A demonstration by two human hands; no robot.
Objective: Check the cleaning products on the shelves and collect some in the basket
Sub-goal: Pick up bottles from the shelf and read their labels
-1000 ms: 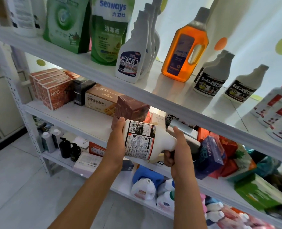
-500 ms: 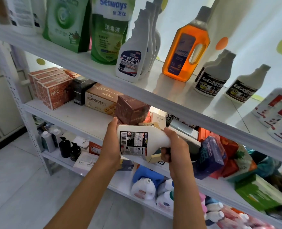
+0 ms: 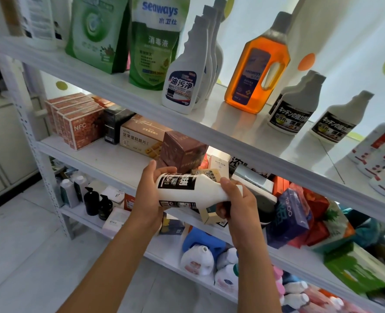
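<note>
Head view: the white cleaner bottle (image 3: pixel 188 193) lies sideways at the centre of the frame, in front of the edge of the middle shelf (image 3: pixel 101 159). The left hand (image 3: pixel 149 195) wraps its fingers round the base end, and the right hand (image 3: pixel 236 202) is curled round the neck end.

A second ago the barcode and fine-print panel faced the camera. Half a second ago it had rolled partly away. Now the black front label sits on top and only a strip of the print panel shows along the underside. The bottle has been turned about its long axis while staying in the same spot. That reads as the checking step nearly complete on this item; it has not yet gone anywhere for collection.

No basket is in view, so where the bottle would be dropped cannot be told. The bottle's cap is covered by the right hand. The label text is blurred and partly rolled out of sight. Two like bottles (image 3: pixel 297 109) stand on the top shelf (image 3: pixel 141 96) at the right. Goods at the lower right of the frame are smeared and cut off by the edge.
</note>
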